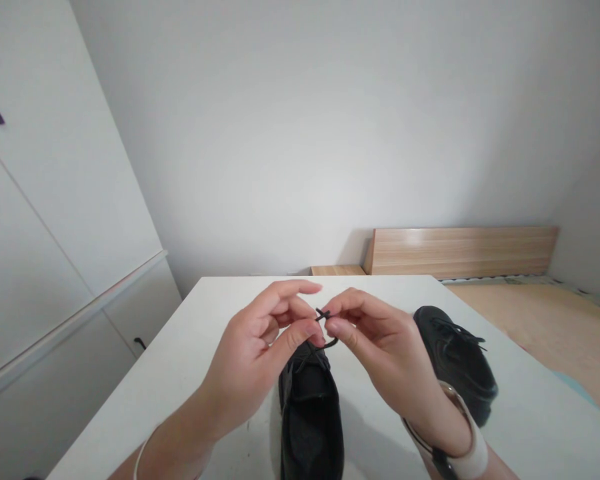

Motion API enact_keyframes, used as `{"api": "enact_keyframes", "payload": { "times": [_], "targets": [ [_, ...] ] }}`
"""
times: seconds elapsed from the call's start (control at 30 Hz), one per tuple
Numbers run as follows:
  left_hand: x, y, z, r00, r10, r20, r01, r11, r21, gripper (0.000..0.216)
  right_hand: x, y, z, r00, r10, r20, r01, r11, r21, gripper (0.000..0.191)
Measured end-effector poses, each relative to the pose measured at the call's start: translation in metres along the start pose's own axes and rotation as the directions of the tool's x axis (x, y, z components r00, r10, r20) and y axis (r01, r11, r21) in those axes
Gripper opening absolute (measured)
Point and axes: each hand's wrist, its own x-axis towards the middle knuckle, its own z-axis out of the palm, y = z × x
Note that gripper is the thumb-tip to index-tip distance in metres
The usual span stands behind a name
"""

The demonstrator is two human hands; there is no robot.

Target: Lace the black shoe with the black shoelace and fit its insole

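A black shoe lies on the white table in front of me, toe pointing away. Both my hands hover just above its front. My left hand pinches the black shoelace between thumb and fingers. My right hand, with a pale watch on its wrist, pinches the same lace from the other side. The fingertips of both hands almost meet around a small crossing of lace. A second black shoe lies to the right, partly hidden behind my right hand.
White cabinet doors stand along the left. A bare grey wall is behind the table. A low wooden board lies on the floor at the back right, beside a light wooden floor.
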Motion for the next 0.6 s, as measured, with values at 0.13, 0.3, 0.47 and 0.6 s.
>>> {"api": "enact_keyframes", "payload": {
  "times": [0.13, 0.3, 0.47, 0.6],
  "targets": [
    [0.004, -0.016, -0.025, 0.994, -0.076, -0.080, 0.073, 0.996, -0.044, 0.018, -0.003, 0.010, -0.018, 0.978, 0.007, -0.211, 0.025, 0.988, 0.152, 0.010],
    [-0.004, -0.050, -0.064, 0.946, -0.250, -0.208, 0.154, 0.908, -0.389, 0.019, -0.024, 0.045, -0.048, 0.925, 0.219, -0.312, -0.099, 0.928, 0.358, 0.014],
    [-0.040, -0.094, -0.103, 0.857, -0.320, -0.405, 0.176, 0.918, -0.354, 0.028, -0.064, 0.085, -0.086, 0.824, 0.301, -0.480, -0.193, 0.945, 0.263, 0.021],
    [-0.065, -0.116, -0.118, 0.825, -0.311, -0.473, 0.239, 0.949, -0.207, 0.028, -0.084, 0.106, -0.103, 0.797, 0.300, -0.523, -0.233, 0.953, 0.192, 0.021]
  ]
}}
